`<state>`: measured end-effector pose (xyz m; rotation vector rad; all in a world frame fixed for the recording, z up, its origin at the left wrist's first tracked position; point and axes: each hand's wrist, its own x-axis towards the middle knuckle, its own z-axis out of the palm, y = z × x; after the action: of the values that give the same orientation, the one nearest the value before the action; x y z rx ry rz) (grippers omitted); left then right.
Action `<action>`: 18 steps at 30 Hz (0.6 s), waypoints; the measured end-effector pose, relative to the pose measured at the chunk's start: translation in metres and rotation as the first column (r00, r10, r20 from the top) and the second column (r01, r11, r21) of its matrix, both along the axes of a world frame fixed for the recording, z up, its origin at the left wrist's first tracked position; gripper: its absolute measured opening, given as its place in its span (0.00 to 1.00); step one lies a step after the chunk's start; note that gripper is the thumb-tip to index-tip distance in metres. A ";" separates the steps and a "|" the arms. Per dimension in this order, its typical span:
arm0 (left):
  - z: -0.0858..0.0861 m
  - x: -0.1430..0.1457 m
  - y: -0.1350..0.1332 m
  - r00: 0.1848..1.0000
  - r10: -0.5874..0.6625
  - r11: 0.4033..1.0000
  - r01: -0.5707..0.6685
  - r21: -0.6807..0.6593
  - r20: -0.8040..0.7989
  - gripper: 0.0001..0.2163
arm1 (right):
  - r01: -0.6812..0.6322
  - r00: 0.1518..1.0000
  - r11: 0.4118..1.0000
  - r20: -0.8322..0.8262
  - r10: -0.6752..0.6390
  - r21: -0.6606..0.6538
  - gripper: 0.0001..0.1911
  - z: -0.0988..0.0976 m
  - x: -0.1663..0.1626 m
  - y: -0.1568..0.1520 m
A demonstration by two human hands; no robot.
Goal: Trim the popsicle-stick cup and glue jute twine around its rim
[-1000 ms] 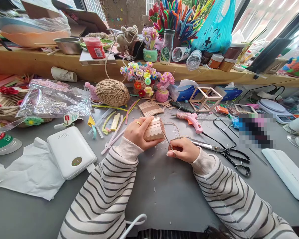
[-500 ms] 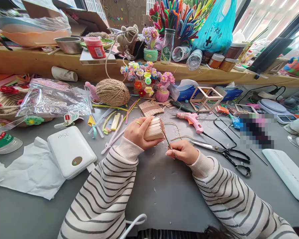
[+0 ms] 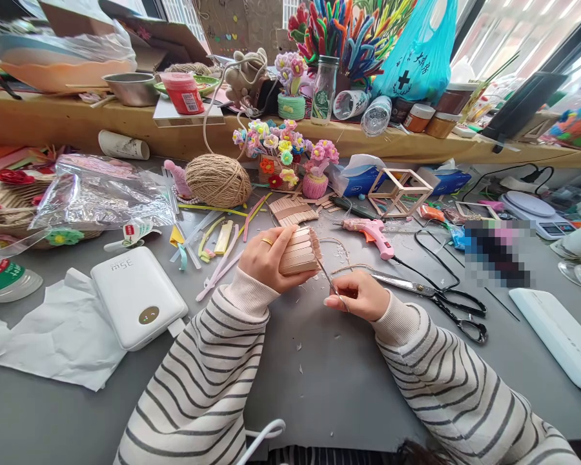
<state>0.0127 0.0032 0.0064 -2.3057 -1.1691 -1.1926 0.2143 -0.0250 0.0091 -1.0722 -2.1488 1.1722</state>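
stick cup (image 3: pixel 299 254): centre of the head view, tipped sideways, scalloped end facing right; too hard a squeeze from the left hand (image 3: pixel 264 259) could crack its wall, my read;
twine (image 3: pixel 325 272): slants from the cup's right end down to the right hand (image 3: pixel 361 294); over-pulling could drag it off the edge, slack could let it wander;
loose twine (image 3: pixel 339 243): curls on the table (image 3: pixel 319 387) right of the cup; could snag the scissors (image 3: pixel 407 284), whose tips lie just beside the right hand;
glue gun (image 3: pixel 375 236): right of centre, above the right hand, nozzle pointing left; if hot, a stray touch could burn; heat can't be told from here;
left grip: wrapped round the cup, one digit over the upper side, one along the lower; cup sits right of the palm, its scalloped end poking out past the digits;
right grip: pinching the twine between thumb and fingers, lower right of the cup, short tail hanging past; hand and cup apart, only twine bridging them; exact pinch point partly hidden
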 end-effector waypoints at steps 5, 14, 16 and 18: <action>0.000 0.001 -0.001 0.999 0.006 0.999 -0.004 0.052 -0.040 0.33 | 0.047 0.998 0.983 0.042 -0.055 0.176 0.24 -0.001 0.004 0.000; 0.000 0.002 -0.003 1.000 0.008 0.999 -0.007 0.043 -0.028 0.33 | -0.080 0.996 0.996 0.044 0.079 0.030 0.30 0.000 0.004 0.004; 0.000 0.002 -0.003 1.000 0.015 1.000 -0.015 0.027 -0.022 0.33 | -0.100 0.994 0.995 0.035 0.099 0.008 0.30 0.001 0.004 0.004; -0.001 0.003 -0.003 0.999 0.040 0.999 -0.040 0.021 -0.013 0.33 | -0.100 0.995 0.995 0.030 0.100 -0.011 0.30 0.001 0.003 0.003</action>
<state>0.0152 0.0003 0.0049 -2.2613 -1.1871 -1.1681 0.2172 -0.0219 0.0106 -1.0028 -2.2454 1.2191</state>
